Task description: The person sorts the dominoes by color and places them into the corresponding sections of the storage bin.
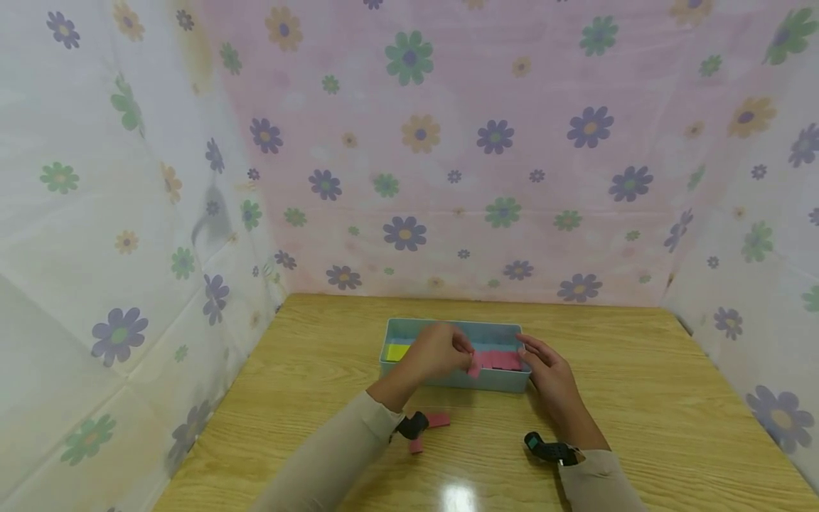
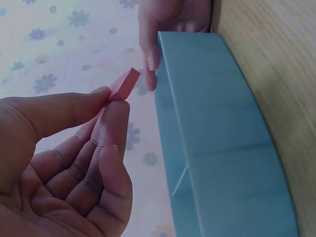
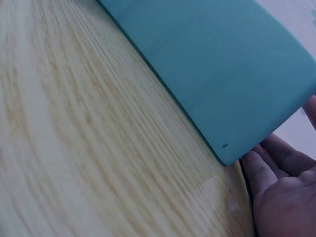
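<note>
My left hand pinches a small pink rectangular block between thumb and forefinger, over the front rim of a light blue box. In the left wrist view the block's end points up, just beside the box wall. A row of pink blocks lies in the right part of the box, and a yellow piece shows at its left; my left hand hides the middle. My right hand rests against the box's right end, its extended fingers at the rim.
Two pink blocks, one lying sideways and another nearer the front, are on the wooden table beside the left wrist strap. Flower-patterned sheets stand behind the table and at both sides.
</note>
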`<state>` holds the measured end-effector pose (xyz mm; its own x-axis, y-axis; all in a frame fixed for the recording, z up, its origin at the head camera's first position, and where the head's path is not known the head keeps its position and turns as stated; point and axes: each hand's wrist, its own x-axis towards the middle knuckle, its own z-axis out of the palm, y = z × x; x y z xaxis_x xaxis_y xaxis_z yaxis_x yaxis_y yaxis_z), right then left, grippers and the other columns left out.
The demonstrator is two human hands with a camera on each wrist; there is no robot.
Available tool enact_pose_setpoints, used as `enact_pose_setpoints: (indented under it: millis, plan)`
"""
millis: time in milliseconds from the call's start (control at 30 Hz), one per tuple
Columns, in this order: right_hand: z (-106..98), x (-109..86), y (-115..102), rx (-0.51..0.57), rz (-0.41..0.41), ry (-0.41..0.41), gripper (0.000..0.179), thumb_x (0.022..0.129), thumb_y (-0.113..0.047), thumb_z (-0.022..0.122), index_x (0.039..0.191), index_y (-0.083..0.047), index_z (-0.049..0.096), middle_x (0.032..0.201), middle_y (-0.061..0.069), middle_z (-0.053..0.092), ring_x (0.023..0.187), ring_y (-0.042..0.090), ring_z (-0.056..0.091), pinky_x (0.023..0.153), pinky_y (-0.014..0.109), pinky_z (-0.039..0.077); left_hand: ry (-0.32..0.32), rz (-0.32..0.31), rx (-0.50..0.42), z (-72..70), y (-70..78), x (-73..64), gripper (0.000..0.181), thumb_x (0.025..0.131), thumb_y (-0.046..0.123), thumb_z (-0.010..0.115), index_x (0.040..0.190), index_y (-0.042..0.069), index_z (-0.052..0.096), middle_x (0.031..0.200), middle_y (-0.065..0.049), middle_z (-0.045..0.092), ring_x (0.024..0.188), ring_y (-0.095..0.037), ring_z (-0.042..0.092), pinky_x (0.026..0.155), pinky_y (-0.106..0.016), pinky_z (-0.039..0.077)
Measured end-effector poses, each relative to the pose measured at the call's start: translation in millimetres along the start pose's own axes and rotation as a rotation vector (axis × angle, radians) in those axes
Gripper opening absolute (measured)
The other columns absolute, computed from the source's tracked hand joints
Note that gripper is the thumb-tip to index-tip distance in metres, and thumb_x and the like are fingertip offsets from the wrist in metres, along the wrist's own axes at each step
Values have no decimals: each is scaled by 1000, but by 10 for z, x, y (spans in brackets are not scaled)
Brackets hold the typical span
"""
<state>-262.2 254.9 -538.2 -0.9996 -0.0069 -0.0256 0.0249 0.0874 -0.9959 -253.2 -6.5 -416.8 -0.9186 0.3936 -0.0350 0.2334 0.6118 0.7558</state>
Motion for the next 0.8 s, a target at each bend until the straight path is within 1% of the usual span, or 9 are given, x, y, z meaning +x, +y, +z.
enact_pose_setpoints:
  millis: [133,267,367,467,533,700,800]
  plan:
    - [-1,2,10,-8,-2,3,55,105,-47,58,154,-24,51,167,9,33,155,29,31,123,55,31,3,-8,-17,-27,55,57,3,90,18,79,89,16,79,79,9,73,79,-16,71,64,-28,55]
    - [0,4,9,-18,2,11,54,105,-46,58,154,-24,51,167,8,34,155,29,32,123,55,32,11,-15,-43,-54,108,103,4,91,17,79,87,16,79,76,8,74,84,-25,74,62,-29,55]
    - [4,4,-4,-23,7,14,53,105,-45,58,154,-25,51,167,8,34,155,29,32,123,55,32,19,-19,-49,-63,114,147,5,91,17,79,86,17,79,76,8,74,82,-24,74,60,-29,56]
    - [11,-1,-17,-23,11,14,53,105,-44,58,154,-24,51,168,8,33,155,29,31,123,55,31,27,-26,-41,-68,107,195,5,90,20,81,86,18,79,76,8,74,75,-17,71,59,-30,56]
    - [11,-4,-22,-25,17,14,53,105,-45,58,154,-25,51,168,7,32,156,29,30,123,55,31,25,-42,-41,-74,111,219,5,90,21,81,86,19,79,76,8,74,73,-14,69,59,-32,56]
    - [15,-6,-21,-17,15,14,54,105,-46,58,154,-25,50,169,9,31,156,30,30,123,54,31,21,-73,-49,-83,122,262,6,90,23,82,88,19,79,74,8,75,80,-17,73,67,-34,57]
    - [20,-8,-15,-8,3,10,54,106,-44,58,154,-24,50,168,11,31,155,31,31,123,55,31,26,-75,-49,-76,121,288,5,90,22,82,88,17,80,73,8,75,82,-18,75,73,-35,58]
